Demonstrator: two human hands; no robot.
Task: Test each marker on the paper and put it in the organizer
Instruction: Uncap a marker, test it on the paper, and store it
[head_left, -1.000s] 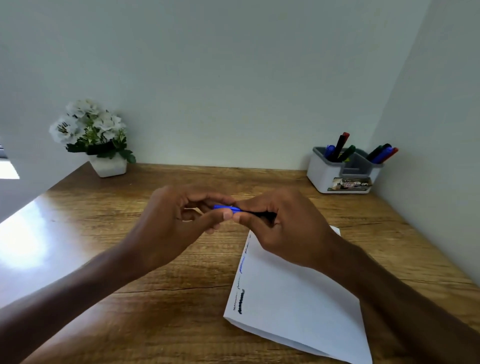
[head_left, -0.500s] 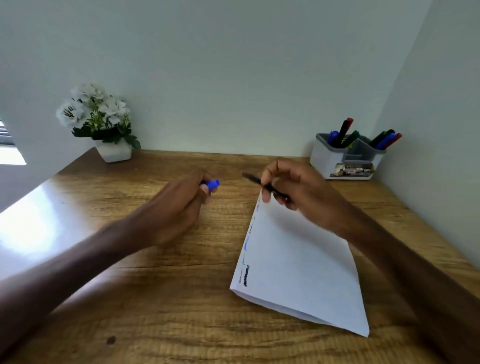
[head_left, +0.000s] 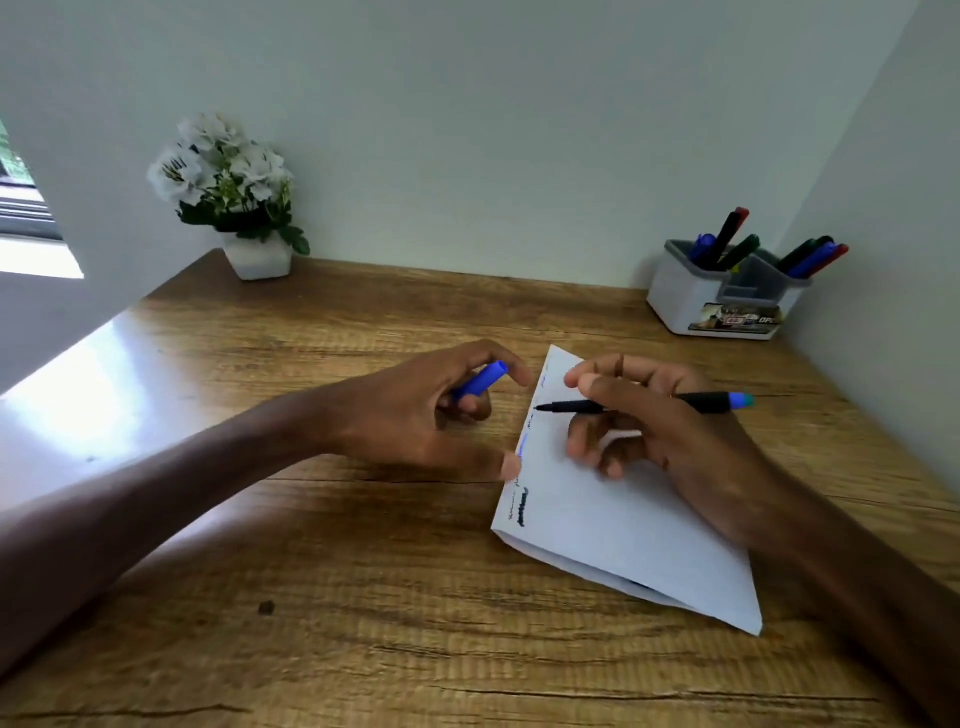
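My right hand (head_left: 649, 415) grips an uncapped black marker (head_left: 701, 401) with a blue end, its tip pointing left over the upper left part of the white paper (head_left: 613, 514). My left hand (head_left: 415, 410) holds the blue cap (head_left: 483, 378) in its fingers, and its thumb rests on the paper's left edge. Short scribbles in black and blue run down that left edge. The white and grey organizer (head_left: 691, 296) stands at the far right corner of the desk with several markers upright in it.
A white pot of white flowers (head_left: 234, 202) stands at the back left of the wooden desk (head_left: 311, 597). Walls close the desk at the back and on the right. A bright glare lies on the desk's left edge.
The two hands pulled the blue cap off the marker and moved apart. My right hand brought the bare tip down over the paper; my left hand kept the cap and came to the paper's edge.
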